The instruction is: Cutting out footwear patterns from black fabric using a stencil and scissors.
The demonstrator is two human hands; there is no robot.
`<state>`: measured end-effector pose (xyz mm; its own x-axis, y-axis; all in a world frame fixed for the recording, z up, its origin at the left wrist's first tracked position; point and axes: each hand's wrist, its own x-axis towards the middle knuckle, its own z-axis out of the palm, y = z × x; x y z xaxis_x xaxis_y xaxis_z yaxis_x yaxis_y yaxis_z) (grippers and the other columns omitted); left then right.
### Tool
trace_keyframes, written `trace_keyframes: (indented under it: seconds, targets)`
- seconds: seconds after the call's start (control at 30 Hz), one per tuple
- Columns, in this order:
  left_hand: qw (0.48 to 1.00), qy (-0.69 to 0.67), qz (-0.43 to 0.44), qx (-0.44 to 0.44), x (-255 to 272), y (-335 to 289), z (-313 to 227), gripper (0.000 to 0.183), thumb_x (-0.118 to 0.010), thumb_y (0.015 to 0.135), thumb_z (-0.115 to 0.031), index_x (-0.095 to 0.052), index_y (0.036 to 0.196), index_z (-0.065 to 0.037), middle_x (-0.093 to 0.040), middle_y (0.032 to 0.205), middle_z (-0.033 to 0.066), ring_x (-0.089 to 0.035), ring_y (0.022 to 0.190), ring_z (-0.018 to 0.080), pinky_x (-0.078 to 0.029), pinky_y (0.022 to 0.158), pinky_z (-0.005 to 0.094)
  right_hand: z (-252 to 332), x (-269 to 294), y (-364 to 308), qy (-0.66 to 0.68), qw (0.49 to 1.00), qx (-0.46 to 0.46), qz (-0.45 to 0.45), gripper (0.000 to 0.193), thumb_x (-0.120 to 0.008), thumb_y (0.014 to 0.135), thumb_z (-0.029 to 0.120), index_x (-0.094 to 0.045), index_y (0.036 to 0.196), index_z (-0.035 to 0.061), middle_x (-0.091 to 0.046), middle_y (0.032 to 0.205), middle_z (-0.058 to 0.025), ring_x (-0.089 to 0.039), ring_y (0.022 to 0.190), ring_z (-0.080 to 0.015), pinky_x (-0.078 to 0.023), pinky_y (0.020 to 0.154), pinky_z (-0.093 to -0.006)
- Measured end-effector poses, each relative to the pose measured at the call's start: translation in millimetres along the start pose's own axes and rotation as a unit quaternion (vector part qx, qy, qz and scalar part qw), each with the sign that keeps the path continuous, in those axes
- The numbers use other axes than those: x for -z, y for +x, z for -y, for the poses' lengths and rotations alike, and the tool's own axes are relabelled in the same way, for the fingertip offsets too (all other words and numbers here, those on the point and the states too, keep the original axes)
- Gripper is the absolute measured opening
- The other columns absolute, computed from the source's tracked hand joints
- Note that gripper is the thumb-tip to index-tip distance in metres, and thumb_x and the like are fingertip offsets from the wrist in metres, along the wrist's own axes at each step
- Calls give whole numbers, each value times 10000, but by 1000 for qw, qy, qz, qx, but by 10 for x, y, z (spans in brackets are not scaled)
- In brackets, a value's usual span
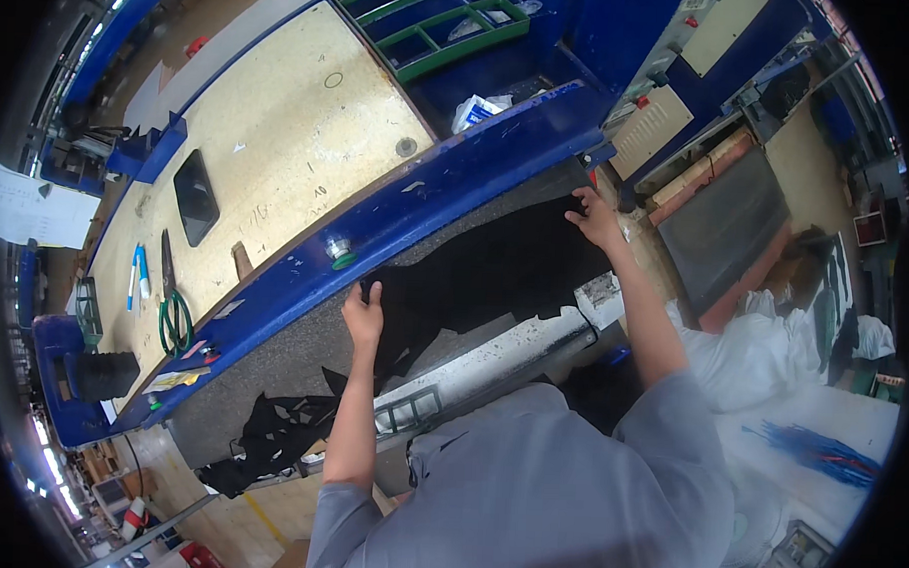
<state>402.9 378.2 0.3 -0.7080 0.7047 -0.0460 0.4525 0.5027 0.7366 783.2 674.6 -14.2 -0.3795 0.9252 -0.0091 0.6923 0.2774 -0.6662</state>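
A wide piece of thin black material, cloth or leather, is spread over the grey work bed in front of me. My left hand pinches its left edge between thumb and fingers. At the far right corner, my right hand grips the same piece, thumb and fingertips closed on it. The lower edge of the material is ragged and hangs toward the white front rail. Cut black scraps lie in a heap on the bed, left of my left forearm. A green cutting frame rests by the rail.
Across the bed runs a blue machine beam with a green-ringed button. On the beige top lie green-handled scissors, a black phone and pens. Green racks stand behind; white sacks sit at right.
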Motion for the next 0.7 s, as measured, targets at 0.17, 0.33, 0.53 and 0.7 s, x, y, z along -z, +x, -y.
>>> trace_keyframes:
  seconds: [0.17, 0.33, 0.53, 0.7]
  targets:
    - [990, 121, -66, -17, -166, 90, -77, 227, -621, 964, -231, -687, 1078, -46, -680, 851, 259, -670, 803, 452, -530, 704, 519, -227, -50, 114, -39, 999, 25, 28, 266, -780, 802, 117, -640, 1009, 28, -636, 950, -185, -641, 946, -381, -519, 805, -452]
    - [971, 209, -102, -58, -191, 229, 58, 233, -612, 939, -203, -682, 1109, -61, -691, 947, 246, -670, 821, 455, -544, 733, 549, -50, -138, 210, -87, 995, 54, -20, 178, -713, 857, 120, -616, 973, 28, -642, 952, -183, -629, 955, -409, -493, 806, -499]
    - [959, 228, -150, -74, -102, 409, 454, 315, -651, 897, -186, -644, 1185, -61, -668, 1099, 241, -652, 964, 443, -530, 827, 545, 326, -502, 466, 21, 992, 30, -124, 183, -715, 865, 118, -605, 983, 30, -664, 929, -181, -637, 915, -407, -508, 804, -473]
    - [974, 196, -101, -58, 214, 160, 358, 372, -677, 898, -222, -617, 1213, -32, -628, 1184, 233, -594, 1067, 462, -484, 917, 540, 236, -521, 466, 86, 986, 8, -143, 413, -763, 829, 96, -565, 1187, 41, -643, 964, -171, -637, 893, -345, -515, 806, -437]
